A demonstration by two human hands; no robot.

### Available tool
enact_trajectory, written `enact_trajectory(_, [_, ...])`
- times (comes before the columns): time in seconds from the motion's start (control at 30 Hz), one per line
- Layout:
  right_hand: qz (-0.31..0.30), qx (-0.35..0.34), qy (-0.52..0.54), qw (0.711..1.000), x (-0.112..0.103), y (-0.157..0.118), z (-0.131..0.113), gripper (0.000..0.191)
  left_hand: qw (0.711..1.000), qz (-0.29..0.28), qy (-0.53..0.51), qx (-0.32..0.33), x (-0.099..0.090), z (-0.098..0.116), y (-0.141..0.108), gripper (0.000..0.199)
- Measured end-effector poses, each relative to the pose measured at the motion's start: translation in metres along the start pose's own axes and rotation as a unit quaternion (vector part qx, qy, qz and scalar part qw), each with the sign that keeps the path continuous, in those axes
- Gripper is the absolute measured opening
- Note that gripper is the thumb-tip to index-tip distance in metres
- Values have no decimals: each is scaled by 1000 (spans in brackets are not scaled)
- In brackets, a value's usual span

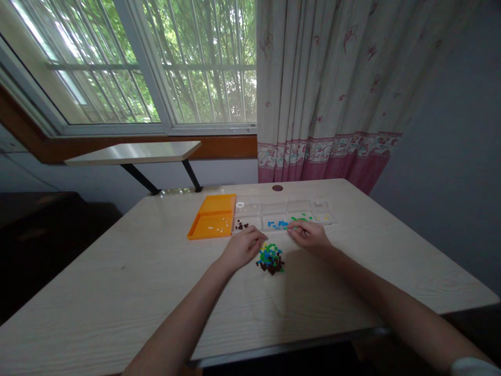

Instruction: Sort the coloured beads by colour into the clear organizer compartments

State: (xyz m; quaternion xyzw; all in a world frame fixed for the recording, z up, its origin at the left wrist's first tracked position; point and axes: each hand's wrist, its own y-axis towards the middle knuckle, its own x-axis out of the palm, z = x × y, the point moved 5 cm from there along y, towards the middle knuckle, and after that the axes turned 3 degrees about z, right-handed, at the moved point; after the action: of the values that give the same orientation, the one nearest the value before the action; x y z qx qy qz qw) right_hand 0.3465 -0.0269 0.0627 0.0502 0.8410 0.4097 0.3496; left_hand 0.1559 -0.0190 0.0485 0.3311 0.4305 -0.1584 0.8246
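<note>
A small heap of tiny blue, green, yellow and dark brown pieces (270, 258) sits on the table in front of me. Just left of it is my left hand (243, 248), fingers bent and drawn together by the heap's upper left edge. My right hand (311, 237) reaches to the near edge of a clear compartment tray (256, 222), its thumb and forefinger pinched close to some blue pieces (277, 224). Anything between the fingertips of either hand is too small to make out. Green pieces (301, 217) lie in the compartment behind the right hand.
Dark brown pieces (241, 225) and a few yellow ones (325, 218) occupy other compartments. An open orange case (207, 216) holding small white pieces stands left of the tray. A raised shelf (136, 151) is at the table's back left; a curtain (313, 104) hangs behind.
</note>
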Motion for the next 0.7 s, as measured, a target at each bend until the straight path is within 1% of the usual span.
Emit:
enact_trajectory(0.07, [25,6,-18,1000,-8,2,3,20,999,-33,19,3,5,-4,-1,23])
enact_trajectory(0.17, [37,24,-28,999,-13,3,6,21,997,-64,41,4,10,-7,-2,23])
enact_trajectory(0.3, [40,26,-28,998,-12,3,6,22,996,-66,50,6,11,-7,-1,23])
enact_trajectory(0.57, [62,5,-32,998,-14,3,1,20,996,-73,53,19,13,-6,-1,23])
enact_trajectory(0.7, [56,9,-37,998,-14,2,1,21,996,-69,50,18,14,-4,-1,22])
